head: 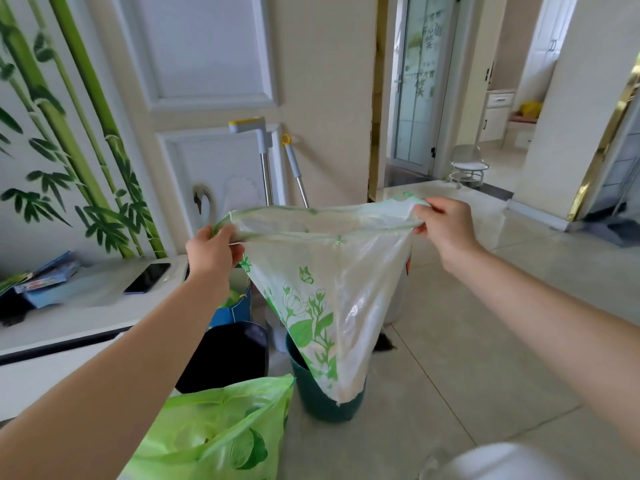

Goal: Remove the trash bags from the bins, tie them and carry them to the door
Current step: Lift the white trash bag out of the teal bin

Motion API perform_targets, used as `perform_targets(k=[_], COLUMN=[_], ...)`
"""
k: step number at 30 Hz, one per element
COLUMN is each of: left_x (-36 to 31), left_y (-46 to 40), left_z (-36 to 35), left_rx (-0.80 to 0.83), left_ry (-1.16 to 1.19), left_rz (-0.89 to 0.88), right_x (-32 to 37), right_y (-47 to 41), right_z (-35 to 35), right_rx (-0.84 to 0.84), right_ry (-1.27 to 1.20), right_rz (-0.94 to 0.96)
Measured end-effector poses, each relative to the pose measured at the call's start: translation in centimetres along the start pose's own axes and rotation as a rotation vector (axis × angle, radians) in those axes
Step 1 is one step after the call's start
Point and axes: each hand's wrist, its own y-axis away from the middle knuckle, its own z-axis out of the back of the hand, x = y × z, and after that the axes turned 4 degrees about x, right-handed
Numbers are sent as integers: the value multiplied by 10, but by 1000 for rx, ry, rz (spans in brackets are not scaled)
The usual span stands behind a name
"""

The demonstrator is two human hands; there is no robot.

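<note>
A white translucent trash bag (329, 289) with a green flower print hangs in the air, its mouth stretched wide. My left hand (213, 249) grips the left end of its rim and my right hand (441, 225) grips the right end. The bag's bottom tip hangs at the rim of a dark green bin (322, 400) on the floor. A black bin (228, 355) stands to the left of the green one. A bright green plastic bag (214, 434) lies in the foreground, below my left arm.
A low white cabinet (86, 317) with a phone (147, 277) and books stands at the left. Two mop handles (277, 164) lean on the white panelled wall. A blue bag (232, 310) sits behind the black bin. An open doorway with tiled floor (485, 341) lies to the right.
</note>
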Motion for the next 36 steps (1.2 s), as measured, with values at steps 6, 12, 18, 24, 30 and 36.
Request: perform_targets(k=[6,12,18,24,30,36], left_x=[1,42,113,168,202,212], left_y=[47,87,115,117,112,95], left_z=[20,59,102,127,131,135], left_rx=[79,109,153,214,328,563], left_ry=[-67,-133,-283,-481,-706,-1169], left_rz=[-17,57,275,402,490,409], right_x=[-5,-49,-110,-154,-176,-190], right_y=[47,109,155,168,170,175], right_z=[22,36,36,28,6,-12], right_rx=[14,72,216,459,799,979], right_ry=[-67,30,220,492,834,1026], right_rz=[-73,-141,-314,-503,-573,-522])
